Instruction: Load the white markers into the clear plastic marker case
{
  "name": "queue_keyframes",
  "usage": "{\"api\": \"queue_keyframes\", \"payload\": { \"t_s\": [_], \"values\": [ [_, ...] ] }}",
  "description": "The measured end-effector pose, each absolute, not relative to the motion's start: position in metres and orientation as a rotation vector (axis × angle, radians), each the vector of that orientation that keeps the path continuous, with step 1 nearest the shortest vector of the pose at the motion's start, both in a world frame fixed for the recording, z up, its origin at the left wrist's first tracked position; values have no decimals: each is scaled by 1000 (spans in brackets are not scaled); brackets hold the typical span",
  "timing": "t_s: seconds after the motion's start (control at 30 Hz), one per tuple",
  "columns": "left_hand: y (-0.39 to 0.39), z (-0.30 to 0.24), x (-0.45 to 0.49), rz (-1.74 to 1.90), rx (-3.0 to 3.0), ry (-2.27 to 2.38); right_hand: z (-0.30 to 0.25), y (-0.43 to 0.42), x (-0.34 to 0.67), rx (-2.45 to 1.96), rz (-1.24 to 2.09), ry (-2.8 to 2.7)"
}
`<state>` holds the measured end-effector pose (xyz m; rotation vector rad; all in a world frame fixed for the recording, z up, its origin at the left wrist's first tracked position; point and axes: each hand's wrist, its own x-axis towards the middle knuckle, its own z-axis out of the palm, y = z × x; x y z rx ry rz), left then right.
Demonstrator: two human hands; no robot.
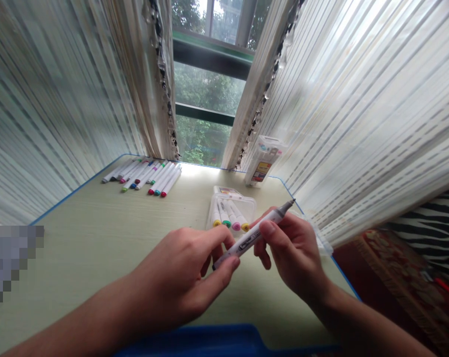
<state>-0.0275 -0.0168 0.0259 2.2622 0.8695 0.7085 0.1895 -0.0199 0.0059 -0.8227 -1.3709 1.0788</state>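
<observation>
A white marker (251, 238) is held slantwise in front of me, its grey nib end bare and pointing up to the right. My right hand (297, 250) pinches its upper half between thumb and fingers. Around its lower end close the thumb and fingers of my left hand (185, 270); that end is partly hidden. Just beyond the hands lies a clear plastic case (251, 204) with several markers (224, 215) in it, their ends yellow, green and pink. Another clear piece of plastic (323, 240) is half hidden behind my right hand.
Several white markers with coloured ends (146, 173) lie grouped at the table's far left. An upright clear case (263, 161) stands by the far right corner. The pale table (98, 248) has a blue edge, with string curtains (339, 99) and a window (209, 89) behind it.
</observation>
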Motion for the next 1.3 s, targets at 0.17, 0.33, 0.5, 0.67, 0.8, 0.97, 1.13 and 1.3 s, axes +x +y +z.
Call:
{"api": "queue_keyframes", "payload": {
  "t_s": [0.17, 0.33, 0.5, 0.67, 0.8, 0.97, 1.13, 1.3],
  "values": [
    [-17, 28, -28, 664, 2242, 896, 7, -19, 192, -842, 1048, -1378],
    [-17, 26, -28, 681, 2227, 894, 7, -19, 191, -832, 1074, -1341],
    [-15, 27, -27, 734, 2181, 899, 9, -20, 186, -766, 1135, -1275],
    [-16, 29, -28, 743, 2148, 908, 12, -19, 186, -736, 1159, -1148],
    [-16, 29, -28, 703, 2146, 881, 14, -17, 185, -723, 1079, -1100],
    [-17, 30, -28, 562, 2214, 778, 18, -18, 183, -720, 1023, -1018],
    [-19, 30, -27, 468, 2300, 733, 19, -19, 184, -734, 1032, -1073],
    [-20, 31, -28, 435, 2357, 673, 17, -18, 188, -754, 984, -1124]
  ]
}}
